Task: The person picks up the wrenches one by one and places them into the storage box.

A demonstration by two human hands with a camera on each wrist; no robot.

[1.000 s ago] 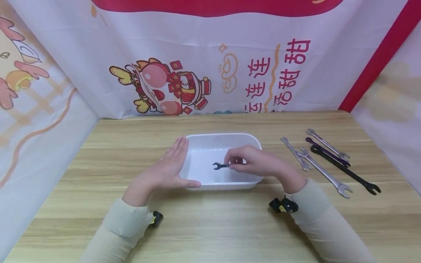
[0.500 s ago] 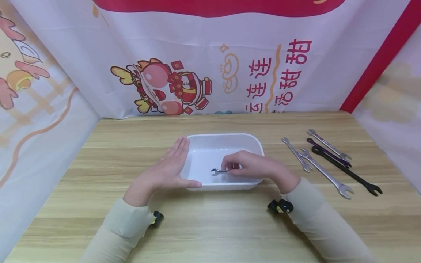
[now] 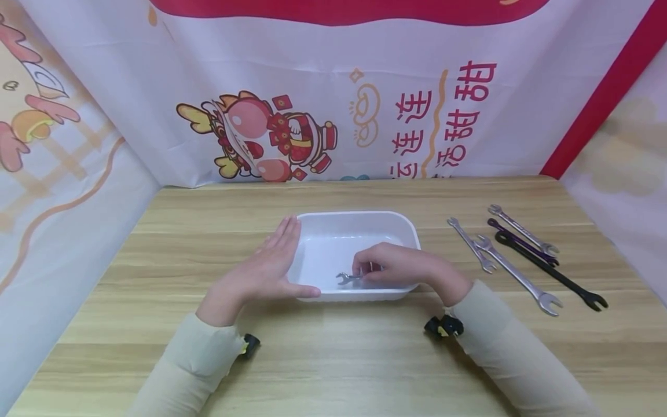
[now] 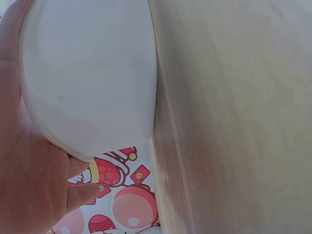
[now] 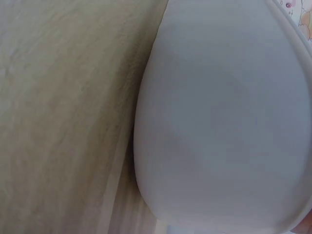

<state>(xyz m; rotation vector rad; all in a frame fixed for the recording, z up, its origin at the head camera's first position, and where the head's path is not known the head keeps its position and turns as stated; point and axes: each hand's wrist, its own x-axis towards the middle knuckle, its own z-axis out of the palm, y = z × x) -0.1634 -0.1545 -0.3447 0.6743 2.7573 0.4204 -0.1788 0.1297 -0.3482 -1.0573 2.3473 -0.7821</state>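
A white plastic tub (image 3: 323, 246) stands on the wooden table in the head view. My left hand (image 3: 260, 272) lies along its left end with straight fingers, the thumb over the near rim. Inside the tub, low near the front wall, my right hand (image 3: 393, 265) pinches a small silver open-end wrench (image 3: 346, 278). Only one end of this wrench shows; the rest is hidden by the fingers. In the left wrist view the palm and fingers (image 4: 34, 180) rest against the tub's outer wall (image 4: 92, 73). The right wrist view is mostly filled by the tub's wall (image 5: 219, 117).
Right of the tub lie several more wrenches: a short silver one (image 3: 471, 245), a longer silver one (image 3: 516, 274), a black one (image 3: 552, 271), a purple one (image 3: 521, 241) and another silver one (image 3: 523, 230). A printed cloth (image 3: 333, 104) hangs behind the table (image 3: 333, 359).
My right hand has moved down and slightly left inside the tub, lowering the small wrench toward the near wall. The left hand has stayed at the tub's left end.
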